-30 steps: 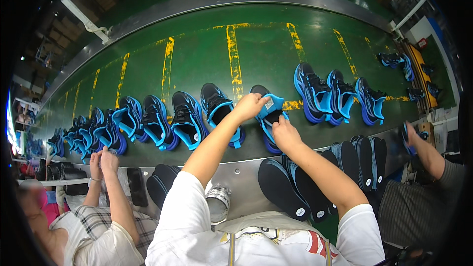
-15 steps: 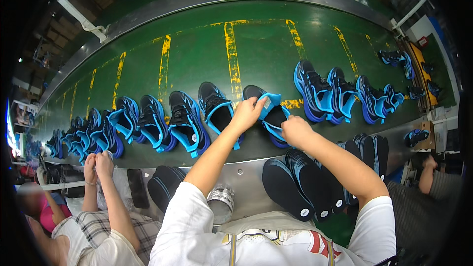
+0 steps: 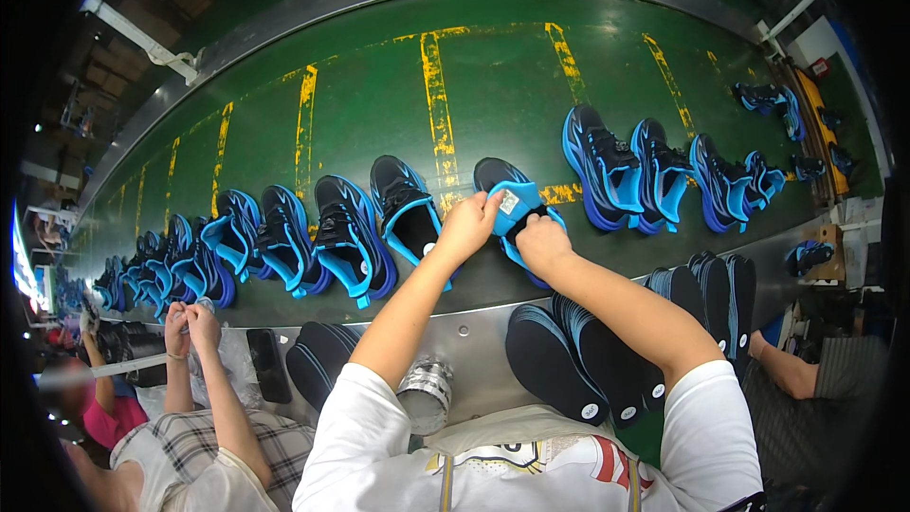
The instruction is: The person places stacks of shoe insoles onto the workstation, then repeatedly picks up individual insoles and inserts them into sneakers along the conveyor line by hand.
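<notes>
Through my remote view: black-and-blue shoe [image 3: 495,171] lies on the green work surface [image 3: 370,104], toe pointing away from the wearer. Left hand [image 3: 469,226] pinches its blue tongue [image 3: 524,195] between thumb and fingers. Right hand [image 3: 543,245] has curled fingertips at the shoe's opening; I cannot tell whether they grip anything.

Writing: small pale label [image 3: 509,203] on the tongue, dark print too fine for me to read. Nearer the wearer than the shoe, stacked black insoles [image 3: 545,360] carry round white stickers [image 3: 590,411]. Printed shirt front lower still.

Around: similar shoes [image 3: 354,228] in a row left of the shoe, more [image 3: 597,171] to its right. Left and nearer, a silver-grey printed cup or roll [image 3: 426,394], then a co-worker's hands [image 3: 192,327]. Wearer's forearms hide part of my view just near of the shoe.
</notes>
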A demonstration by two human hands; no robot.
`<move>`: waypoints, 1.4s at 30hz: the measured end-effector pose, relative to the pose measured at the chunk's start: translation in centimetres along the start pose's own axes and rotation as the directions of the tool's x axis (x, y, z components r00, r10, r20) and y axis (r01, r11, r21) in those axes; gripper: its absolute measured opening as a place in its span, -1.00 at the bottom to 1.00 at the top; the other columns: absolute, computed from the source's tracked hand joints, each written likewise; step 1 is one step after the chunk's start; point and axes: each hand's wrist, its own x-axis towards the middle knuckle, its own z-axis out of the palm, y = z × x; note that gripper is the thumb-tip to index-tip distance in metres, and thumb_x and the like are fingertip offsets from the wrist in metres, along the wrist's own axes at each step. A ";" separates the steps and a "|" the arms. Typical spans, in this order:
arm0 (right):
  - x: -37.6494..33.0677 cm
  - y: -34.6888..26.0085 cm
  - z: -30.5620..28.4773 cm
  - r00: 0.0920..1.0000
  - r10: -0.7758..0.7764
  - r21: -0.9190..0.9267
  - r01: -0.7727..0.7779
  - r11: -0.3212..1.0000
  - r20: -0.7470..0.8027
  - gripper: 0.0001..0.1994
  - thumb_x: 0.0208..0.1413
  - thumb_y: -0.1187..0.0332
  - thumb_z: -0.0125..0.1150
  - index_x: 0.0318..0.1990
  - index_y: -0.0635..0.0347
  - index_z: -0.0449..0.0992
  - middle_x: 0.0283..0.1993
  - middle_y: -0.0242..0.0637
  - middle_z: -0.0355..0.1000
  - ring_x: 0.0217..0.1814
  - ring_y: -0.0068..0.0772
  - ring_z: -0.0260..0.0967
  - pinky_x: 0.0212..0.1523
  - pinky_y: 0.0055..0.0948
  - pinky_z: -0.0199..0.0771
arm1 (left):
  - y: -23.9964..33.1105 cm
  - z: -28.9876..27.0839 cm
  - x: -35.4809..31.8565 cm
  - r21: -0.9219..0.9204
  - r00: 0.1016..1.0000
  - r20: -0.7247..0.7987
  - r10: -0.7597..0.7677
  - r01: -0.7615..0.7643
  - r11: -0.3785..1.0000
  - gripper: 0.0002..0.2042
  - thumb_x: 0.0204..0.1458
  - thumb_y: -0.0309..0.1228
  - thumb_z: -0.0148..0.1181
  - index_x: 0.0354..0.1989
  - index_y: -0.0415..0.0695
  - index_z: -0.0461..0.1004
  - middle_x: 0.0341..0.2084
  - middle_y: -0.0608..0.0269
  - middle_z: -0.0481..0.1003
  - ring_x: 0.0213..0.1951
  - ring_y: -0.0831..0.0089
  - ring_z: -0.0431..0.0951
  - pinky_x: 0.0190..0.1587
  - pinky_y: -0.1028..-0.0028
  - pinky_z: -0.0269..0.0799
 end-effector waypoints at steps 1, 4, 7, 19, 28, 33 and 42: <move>-0.1 0.5 0.3 1.000 0.003 0.002 -0.003 1.000 0.002 -0.83 -0.15 0.42 0.02 -0.42 0.30 0.50 -0.28 -0.08 0.33 -0.24 -0.19 0.35 -0.29 -0.38 0.42 | 0.2 0.3 0.0 0.039 1.000 0.005 0.003 -0.003 0.999 -0.58 0.03 -0.13 -0.08 -0.60 -0.31 0.33 -0.67 -0.18 0.35 -0.52 -0.08 0.39 -0.47 0.19 0.27; -0.5 2.5 1.3 0.992 -0.088 0.056 0.093 0.994 -0.095 -0.82 -0.13 0.41 0.00 -0.40 0.29 0.49 -0.28 -0.06 0.33 -0.25 -0.20 0.35 -0.29 -0.38 0.41 | 0.7 0.9 0.3 0.048 1.000 0.002 0.017 -0.017 0.999 -0.58 0.04 -0.13 -0.09 -0.62 -0.30 0.32 -0.71 -0.11 0.33 -0.58 0.04 0.35 -0.49 0.23 0.25; -1.0 3.2 1.6 0.989 -0.106 0.124 0.119 0.985 -0.107 -0.80 -0.12 0.39 -0.02 -0.38 0.29 0.48 -0.27 -0.05 0.33 -0.26 -0.20 0.34 -0.28 -0.36 0.40 | 0.9 1.2 0.6 0.036 1.000 0.008 0.027 -0.028 0.999 -0.57 0.05 -0.12 -0.08 -0.62 -0.29 0.31 -0.76 -0.03 0.28 -0.66 0.23 0.30 -0.54 0.32 0.21; 1.6 2.4 -1.8 0.914 -0.208 -0.133 0.267 0.954 0.347 -0.65 -0.03 0.35 -0.13 -0.06 0.20 0.37 0.00 -0.11 0.25 0.06 -0.20 0.16 -0.02 -0.29 0.19 | 0.7 1.1 1.1 0.007 0.999 0.037 -0.020 0.020 1.000 -0.62 0.04 -0.15 -0.04 -0.55 -0.29 0.33 -0.76 0.13 0.28 -0.66 0.42 0.25 -0.56 0.41 0.19; 0.7 3.0 -0.7 0.868 -0.239 0.023 0.255 0.967 0.435 -0.63 0.00 0.23 -0.22 -0.18 0.18 0.49 -0.06 -0.16 0.36 0.05 -0.20 0.24 0.25 -0.27 -0.23 | 2.7 2.0 1.4 0.457 0.927 -0.183 0.326 -0.213 0.863 -0.73 -0.14 -0.29 0.13 -0.37 -0.17 0.25 -0.58 0.07 0.41 -0.52 0.06 0.43 -0.47 0.18 0.33; -3.4 2.0 -4.4 0.818 -0.269 0.118 0.243 0.963 0.508 -0.41 -0.03 0.04 -0.43 -0.41 0.39 0.50 -0.33 0.01 0.43 -0.13 -0.23 0.35 0.27 -0.18 -0.52 | 1.7 1.1 0.9 0.625 0.876 -0.063 0.478 -0.338 0.703 -0.68 -0.21 -0.20 0.18 -0.39 -0.14 0.27 -0.61 0.17 0.37 -0.55 0.23 0.44 -0.51 0.29 0.35; -6.7 3.2 0.9 0.854 -0.081 0.323 0.280 0.904 -0.514 -0.85 -0.21 0.37 0.10 -0.50 0.28 0.44 -0.24 -0.09 0.36 -0.02 -0.19 0.26 0.17 -0.06 -0.10 | 2.7 0.9 0.4 0.637 0.941 0.073 0.330 -0.299 0.711 -0.66 -0.23 -0.20 0.21 -0.42 -0.17 0.27 -0.58 0.17 0.37 -0.49 0.24 0.46 -0.48 0.34 0.34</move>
